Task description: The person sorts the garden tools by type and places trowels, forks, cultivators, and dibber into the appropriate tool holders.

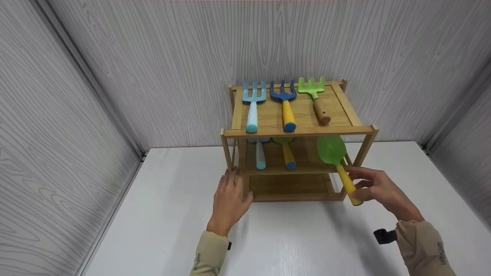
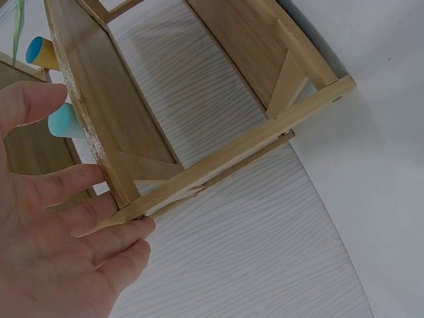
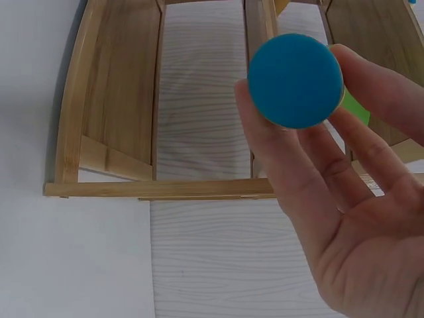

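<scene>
My right hand (image 1: 378, 188) pinches the yellow handle of a green hand trowel (image 1: 330, 149) at the right front of a wooden rack (image 1: 299, 132). Its blade points up and away, overlapping the middle shelf in the head view. In the right wrist view the handle's round blue end (image 3: 295, 81) faces the camera between thumb and fingers. My left hand (image 1: 229, 201) touches the rack's left front post, fingers mostly extended and spread around the wood in the left wrist view. Two other tools lie on the middle shelf, one pale blue-handled (image 1: 260, 155), one yellow-handled (image 1: 288, 155).
Across the top shelf lie a light blue hand fork (image 1: 252, 111), a navy fork with yellow handle (image 1: 287, 111) and a green fork with wooden handle (image 1: 321, 110). The rack's bottom shelf (image 1: 291, 184) sits low over the white table (image 1: 176, 214). Grey wood-grain panels (image 1: 172, 69) stand behind and beside.
</scene>
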Demonstrator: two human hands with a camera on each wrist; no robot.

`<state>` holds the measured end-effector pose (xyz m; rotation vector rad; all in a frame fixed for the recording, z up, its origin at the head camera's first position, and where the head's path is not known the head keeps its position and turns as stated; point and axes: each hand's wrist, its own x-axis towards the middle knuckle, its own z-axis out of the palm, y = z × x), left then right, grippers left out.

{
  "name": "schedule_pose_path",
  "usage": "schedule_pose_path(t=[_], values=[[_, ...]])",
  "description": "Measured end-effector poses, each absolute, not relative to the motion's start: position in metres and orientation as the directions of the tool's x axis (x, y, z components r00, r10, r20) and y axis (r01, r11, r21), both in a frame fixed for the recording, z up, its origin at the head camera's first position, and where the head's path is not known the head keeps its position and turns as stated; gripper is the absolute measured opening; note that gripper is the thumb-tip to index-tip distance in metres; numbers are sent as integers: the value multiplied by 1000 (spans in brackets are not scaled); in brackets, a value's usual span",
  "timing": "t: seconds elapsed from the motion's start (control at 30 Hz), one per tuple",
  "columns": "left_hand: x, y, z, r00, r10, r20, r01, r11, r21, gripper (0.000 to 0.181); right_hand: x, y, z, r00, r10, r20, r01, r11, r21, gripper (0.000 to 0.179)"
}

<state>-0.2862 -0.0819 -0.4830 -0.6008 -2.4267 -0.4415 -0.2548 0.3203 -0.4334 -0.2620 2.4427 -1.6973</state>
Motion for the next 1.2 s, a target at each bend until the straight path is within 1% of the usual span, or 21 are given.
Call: schedule_pose_path(t=[0.2, 0.4, 0.67, 0.77, 0.93, 1.03, 1.2], values=[[-285, -82, -482, -732, 315, 604, 505, 846, 171, 47, -260, 312, -428, -973, -229, -31, -50, 341, -939, 66], [-284, -82, -482, -744, 315, 589, 497, 850, 173, 48, -268, 303, -422, -973, -225, -41, -48, 376, -926, 65], [-285, -82, -483, -722, 317, 615, 508, 846, 161, 48, -281, 289, -412, -975, -206, -89, -2, 402, -916, 64], [-286, -82, -482, -724, 317, 613, 504, 849, 157, 48, -288, 283, -408, -974, -201, -102, 15, 397, -918, 66], [-286, -82, -481, -740, 315, 595, 498, 851, 169, 53, -300, 273, -403, -972, -186, -145, 63, 388, -920, 65], [-285, -82, -482, -740, 319, 592, 500, 850, 166, 56, -307, 269, -403, -972, -177, -156, 75, 395, -915, 63], [-285, -82, -482, -749, 316, 582, 491, 855, 168, 52, -319, 263, -401, -973, -161, -164, 96, 361, -928, 66]])
